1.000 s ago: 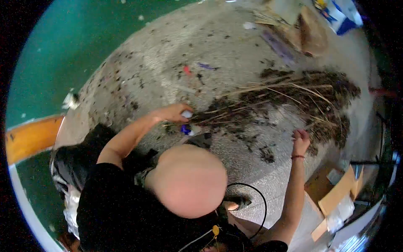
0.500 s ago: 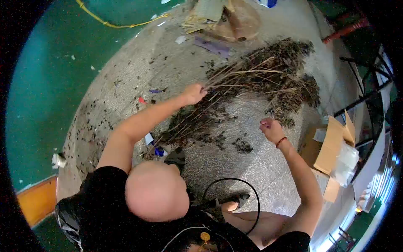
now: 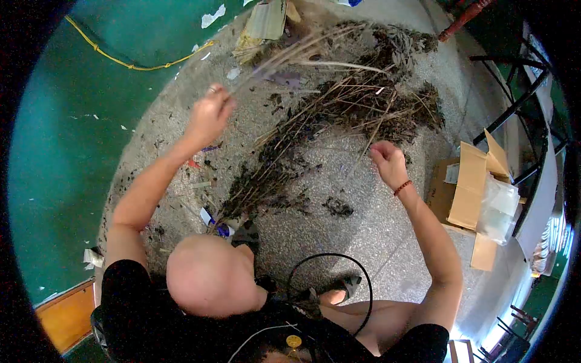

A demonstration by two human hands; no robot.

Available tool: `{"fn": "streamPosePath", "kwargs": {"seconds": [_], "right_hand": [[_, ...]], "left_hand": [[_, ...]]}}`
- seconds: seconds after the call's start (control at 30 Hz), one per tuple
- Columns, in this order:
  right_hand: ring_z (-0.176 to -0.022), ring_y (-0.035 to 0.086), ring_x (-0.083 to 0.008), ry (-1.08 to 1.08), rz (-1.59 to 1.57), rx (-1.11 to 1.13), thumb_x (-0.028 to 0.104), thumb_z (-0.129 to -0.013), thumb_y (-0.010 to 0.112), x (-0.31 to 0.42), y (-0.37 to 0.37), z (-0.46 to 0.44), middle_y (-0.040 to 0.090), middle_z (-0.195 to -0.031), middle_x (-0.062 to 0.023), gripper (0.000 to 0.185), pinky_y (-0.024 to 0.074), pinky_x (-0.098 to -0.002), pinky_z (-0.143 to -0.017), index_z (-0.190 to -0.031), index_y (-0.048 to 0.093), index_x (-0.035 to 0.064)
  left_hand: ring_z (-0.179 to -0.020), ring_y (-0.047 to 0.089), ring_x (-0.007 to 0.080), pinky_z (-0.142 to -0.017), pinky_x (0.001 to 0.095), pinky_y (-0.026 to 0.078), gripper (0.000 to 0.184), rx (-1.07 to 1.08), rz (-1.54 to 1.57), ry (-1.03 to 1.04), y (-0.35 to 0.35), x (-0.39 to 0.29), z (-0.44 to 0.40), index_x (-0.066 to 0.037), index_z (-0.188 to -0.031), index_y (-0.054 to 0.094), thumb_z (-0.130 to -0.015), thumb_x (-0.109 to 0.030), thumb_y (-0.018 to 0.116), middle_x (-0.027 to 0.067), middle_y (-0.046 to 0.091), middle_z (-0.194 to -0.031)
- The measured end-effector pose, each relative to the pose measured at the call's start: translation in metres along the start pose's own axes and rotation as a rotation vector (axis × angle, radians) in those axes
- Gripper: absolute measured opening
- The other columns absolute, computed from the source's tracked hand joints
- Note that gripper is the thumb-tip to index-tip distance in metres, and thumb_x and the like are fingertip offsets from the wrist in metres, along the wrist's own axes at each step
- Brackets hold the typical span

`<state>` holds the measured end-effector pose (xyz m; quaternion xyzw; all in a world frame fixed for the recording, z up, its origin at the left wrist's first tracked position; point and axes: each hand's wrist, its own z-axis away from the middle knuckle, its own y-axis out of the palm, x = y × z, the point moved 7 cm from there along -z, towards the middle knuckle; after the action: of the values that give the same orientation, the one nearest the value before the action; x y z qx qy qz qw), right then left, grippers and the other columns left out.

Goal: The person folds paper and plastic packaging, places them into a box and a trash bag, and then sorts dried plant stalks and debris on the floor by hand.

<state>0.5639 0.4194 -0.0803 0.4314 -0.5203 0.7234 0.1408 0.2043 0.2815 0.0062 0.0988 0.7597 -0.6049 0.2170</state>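
A bunch of dried plant stalks (image 3: 296,51), blurred by motion, stretches up and right from my left hand (image 3: 212,114), which is closed around its near end. Lower on the right, my right hand (image 3: 390,164) is closed in a pinch, and a thin dry stalk (image 3: 374,132) runs to its fingertips from the pile. The pile of dried plants (image 3: 357,97), with brown stems and dark crumpled leaves, spreads over the speckled floor between the hands. Its lower end (image 3: 248,190) reaches down toward a bent knee.
An opened cardboard box (image 3: 469,187) with clear plastic stands at the right, near black metal legs (image 3: 514,106). A yellow cord (image 3: 130,65) lies on the green floor at upper left. Papers (image 3: 265,24) lie at the top. A black cable loop (image 3: 370,284) arches near my foot.
My left hand has moved left and up, swinging the stalks away from the pile. My right hand has shifted slightly up. The whole view has also moved a little.
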Motion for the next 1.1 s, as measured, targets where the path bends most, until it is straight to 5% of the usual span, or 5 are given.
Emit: {"fn": "streamPosePath", "kwargs": {"seconds": [0.37,0.67,0.83,0.93,1.1], "right_hand": [[-0.117,0.028,-0.0313,-0.559,0.94,-0.022,0.012,-0.069,0.06,0.067,0.033,-0.041,0.025,-0.131,-0.0142,0.065,0.0271,-0.0458,-0.094,-0.125,0.028,0.0062],[-0.109,0.039,-0.0284,-0.014,1.163,0.203,0.029,-0.062,0.068,0.005,0.074,-0.093,0.033,-0.124,-0.0155,0.067,0.0308,-0.0468,-0.088,-0.118,0.039,0.0066],[-0.102,0.042,-0.0234,-0.773,1.083,-0.139,0.015,-0.076,0.045,0.111,0.087,-0.082,0.049,-0.096,-0.0078,0.025,0.0287,-0.0429,-0.091,-0.099,0.051,0.0079],[-0.121,0.024,-0.0292,-0.711,1.115,0.028,0.022,-0.069,0.061,0.108,0.094,-0.097,0.034,-0.125,-0.0186,0.068,0.022,-0.0436,-0.097,-0.125,0.028,0.0014],[-0.125,0.015,-0.0286,-0.346,1.332,0.257,0.041,-0.076,0.053,0.041,0.115,-0.147,0.022,-0.134,-0.0134,0.073,0.0223,-0.0445,-0.096,-0.132,0.019,0.0094]], "left_hand": [[-0.091,0.052,0.0271,-0.077,0.0315,0.04,0.031,-0.061,-0.111,0.007,-0.101,-0.008,-0.003,0.007,-0.098,0.051,-0.081,-0.019,0.053,0.0174,0.05,-0.102],[-0.093,0.046,0.0179,-0.082,0.0274,0.035,0.025,0.077,-0.064,0.018,-0.147,0.003,-0.012,0.006,-0.093,0.051,-0.082,-0.017,0.052,0.0121,0.053,-0.095],[-0.094,0.047,0.0184,-0.082,0.0271,0.036,0.036,0.123,0.113,-0.083,-0.146,0.006,-0.008,0.007,-0.104,0.044,-0.082,-0.019,0.052,0.0141,0.051,-0.1],[-0.1,0.047,0.0263,-0.084,0.0308,0.035,0.034,0.217,0.022,-0.077,-0.14,-0.004,-0.005,0.009,-0.094,0.048,-0.081,-0.022,0.053,0.0205,0.05,-0.105],[-0.097,0.047,0.0239,-0.082,0.0303,0.035,0.031,0.215,-0.014,-0.03,-0.146,-0.003,-0.002,0.008,-0.089,0.05,-0.08,-0.021,0.054,0.0179,0.049,-0.104]]}}
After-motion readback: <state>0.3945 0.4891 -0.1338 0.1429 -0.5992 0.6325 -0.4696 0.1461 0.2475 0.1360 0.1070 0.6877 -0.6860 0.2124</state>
